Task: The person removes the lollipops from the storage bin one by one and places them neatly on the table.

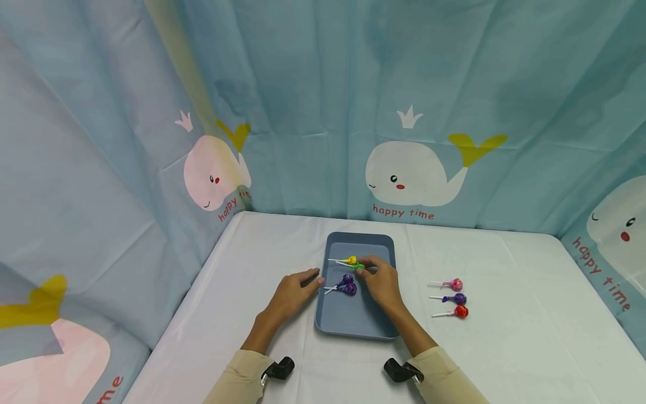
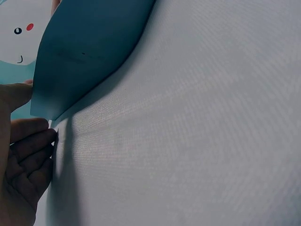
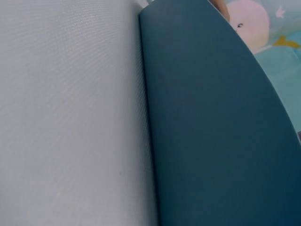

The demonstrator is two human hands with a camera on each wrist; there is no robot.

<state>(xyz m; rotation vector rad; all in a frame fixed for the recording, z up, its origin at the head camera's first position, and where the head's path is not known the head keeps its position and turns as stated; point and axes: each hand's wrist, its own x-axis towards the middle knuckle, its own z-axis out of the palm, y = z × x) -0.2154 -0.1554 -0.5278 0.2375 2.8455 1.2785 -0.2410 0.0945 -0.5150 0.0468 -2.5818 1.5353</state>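
Note:
A blue-grey tray [image 1: 355, 321] lies on the white table, with lollipops inside. Thumb and forefinger of my right hand [image 1: 382, 286] pinch a green lollipop [image 1: 360, 266] by its head, low over the tray. Close behind it is a yellow lollipop [image 1: 351, 260], stick pointing left. Nearer to me, two purple lollipops [image 1: 349, 289] lie together with their sticks crossing. My left hand [image 1: 291, 293] is at the tray's left rim, fingers loosely extended and holding nothing. In the left wrist view, that hand [image 2: 29, 153] is beside the tray's outer wall [image 2: 94, 52]. The right wrist view hides the right hand's grip behind the tray wall [image 3: 211, 117].
Right of the tray, three lollipops lie in a column on the white tablecloth [image 1: 530, 314]: pink [image 1: 456, 284], purple [image 1: 460, 298] and red [image 1: 461, 311], sticks pointing left. A whale-print curtain [image 1: 313, 168] hangs behind the table and along both sides.

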